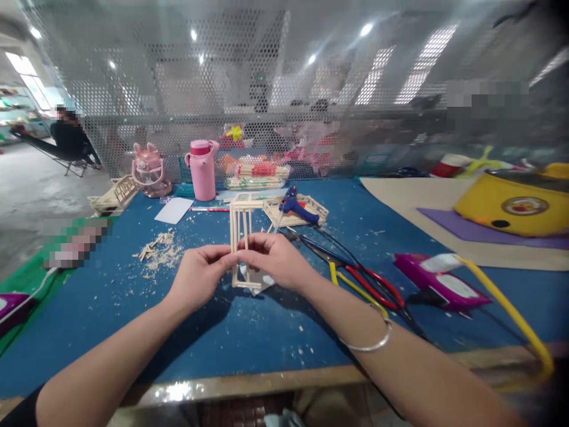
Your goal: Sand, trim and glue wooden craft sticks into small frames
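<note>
A small frame of pale wooden sticks point(240, 219) stands upright between my two hands, above the blue tabletop. My left hand point(200, 273) pinches its left side with thumb and fingertips. From the right, my right hand point(273, 258) pinches a stick of the same frame at about the same height. The fingertips of both hands nearly meet. Just behind it, a blue glue gun point(299, 209) rests across a flat wooden stick structure point(317, 207). A white scrap point(265, 283) lies under the frame, partly hidden by my right hand.
Red-handled pliers point(373, 287) and a purple power strip point(440, 284) with a yellow cord lie to the right. Wood scraps point(162, 249) are scattered at left. A pink flask point(203, 172) and bundled sticks point(258, 175) stand before the perforated metal screen. A yellow pot point(511, 201) sits far right.
</note>
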Demonstrator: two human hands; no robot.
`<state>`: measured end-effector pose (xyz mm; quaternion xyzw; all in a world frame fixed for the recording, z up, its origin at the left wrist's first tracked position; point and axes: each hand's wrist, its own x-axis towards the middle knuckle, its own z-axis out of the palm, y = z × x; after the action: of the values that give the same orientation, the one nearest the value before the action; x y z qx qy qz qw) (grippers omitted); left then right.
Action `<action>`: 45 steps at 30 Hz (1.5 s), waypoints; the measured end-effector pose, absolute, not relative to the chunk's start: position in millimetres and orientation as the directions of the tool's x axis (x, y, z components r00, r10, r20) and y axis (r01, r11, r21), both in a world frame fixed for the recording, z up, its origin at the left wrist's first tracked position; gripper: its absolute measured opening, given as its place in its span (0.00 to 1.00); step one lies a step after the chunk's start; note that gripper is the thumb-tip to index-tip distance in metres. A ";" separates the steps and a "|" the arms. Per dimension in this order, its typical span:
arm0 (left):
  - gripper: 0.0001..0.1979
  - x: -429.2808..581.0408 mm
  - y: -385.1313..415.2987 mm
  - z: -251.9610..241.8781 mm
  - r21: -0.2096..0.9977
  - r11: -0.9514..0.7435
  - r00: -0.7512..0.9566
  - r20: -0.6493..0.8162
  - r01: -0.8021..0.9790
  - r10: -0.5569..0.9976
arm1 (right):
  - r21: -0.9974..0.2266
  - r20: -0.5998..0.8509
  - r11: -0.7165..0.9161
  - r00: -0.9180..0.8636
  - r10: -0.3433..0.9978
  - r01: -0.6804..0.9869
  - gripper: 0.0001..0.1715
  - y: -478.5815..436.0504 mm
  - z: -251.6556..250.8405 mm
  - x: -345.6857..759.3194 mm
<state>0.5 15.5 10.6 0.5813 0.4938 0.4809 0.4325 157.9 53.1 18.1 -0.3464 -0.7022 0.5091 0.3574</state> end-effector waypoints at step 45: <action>0.06 -4.2 19.2 8.1 0.990 -0.077 -0.013 0.079 0.120 0.997 | -0.828 0.087 0.347 -0.511 0.855 0.441 0.14 41.9 19.8 152.8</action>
<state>-4.2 19.2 8.1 0.5438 0.5133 0.4929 0.4448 152.8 41.9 19.8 -0.4173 -0.7765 0.3903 0.2656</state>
